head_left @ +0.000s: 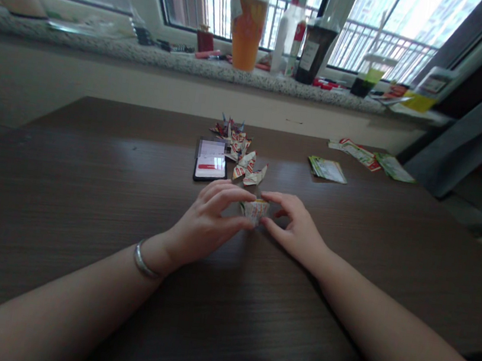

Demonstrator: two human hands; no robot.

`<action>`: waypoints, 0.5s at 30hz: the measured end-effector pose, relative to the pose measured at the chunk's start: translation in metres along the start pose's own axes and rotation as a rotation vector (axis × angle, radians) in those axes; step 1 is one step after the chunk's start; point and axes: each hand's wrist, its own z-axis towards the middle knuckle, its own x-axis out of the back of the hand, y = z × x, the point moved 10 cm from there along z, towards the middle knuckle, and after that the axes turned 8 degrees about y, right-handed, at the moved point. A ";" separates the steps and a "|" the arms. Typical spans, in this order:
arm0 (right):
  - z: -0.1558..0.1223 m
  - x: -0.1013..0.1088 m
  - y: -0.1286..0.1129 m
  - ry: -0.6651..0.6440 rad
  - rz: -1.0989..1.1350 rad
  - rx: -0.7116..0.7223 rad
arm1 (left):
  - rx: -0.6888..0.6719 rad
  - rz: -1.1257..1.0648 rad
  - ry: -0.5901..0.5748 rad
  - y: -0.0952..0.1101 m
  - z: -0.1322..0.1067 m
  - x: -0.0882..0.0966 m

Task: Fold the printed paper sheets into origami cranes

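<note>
A small folded printed paper piece (255,209), whitish with coloured print, is between my two hands above the dark table. My left hand (214,209), with a silver bangle at the wrist, has its thumb and index finger curved round the piece's left side. From the other side, the thumb and index fingertips of my right hand (293,221) pinch at its right edge. Just beyond lie several folded paper shapes (245,166) with pointed tips, cream and red. A phone (212,161) with a lit screen lies left of them.
A stack of printed green-white papers (327,169) lies to the right on the brown table (85,200). Flat wrappers (363,155) are near its far right edge. Along the stone windowsill (128,57) stand a tall orange drink cup (247,32), bottles (315,50) and small items.
</note>
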 end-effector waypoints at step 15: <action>0.002 0.010 0.001 0.062 -0.122 0.024 | 0.086 -0.050 -0.085 -0.007 -0.002 -0.008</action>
